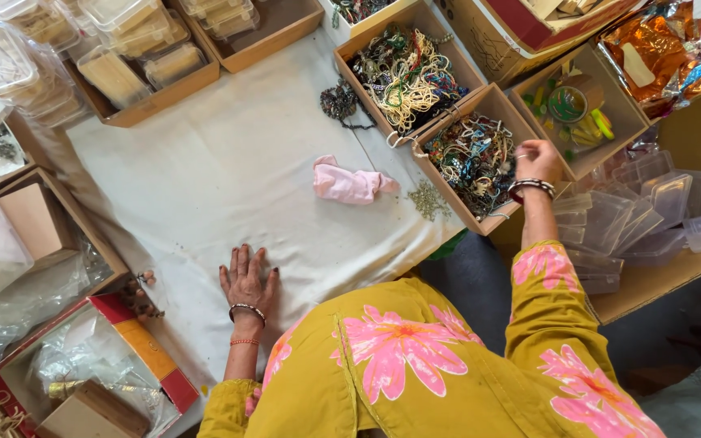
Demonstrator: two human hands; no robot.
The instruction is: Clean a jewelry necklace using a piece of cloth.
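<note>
Reaching far to the side, the right hand (535, 159) sits at the edge of a cardboard box of tangled beads (474, 159), and this is where things could go wrong. The bead strings look knotted together, so I think a pull on one string could drag many others out, and small beads could spill onto the white cloth (204, 170) or down to the floor. The box hangs a bit over the edge of the cloth-covered desk, so a hard tug could tip it, I think. The right hand is curled, with the fingers bent close together at the box rim, right by the beads; I cannot tell if it pinches a string. The left hand (247, 281) lies flat on the white cloth with its fingers spread out, holding nothing. It seems to prop the person up while they lean. A pink cloth bundle (349, 183) lies on the cloth between the two hands, apart from both. A little heap of small beads (427, 199) lies just beside the box. A stack of clear plastic tubs (634, 212) sits near the right arm, and a bump from the sleeve could knock it.
</note>
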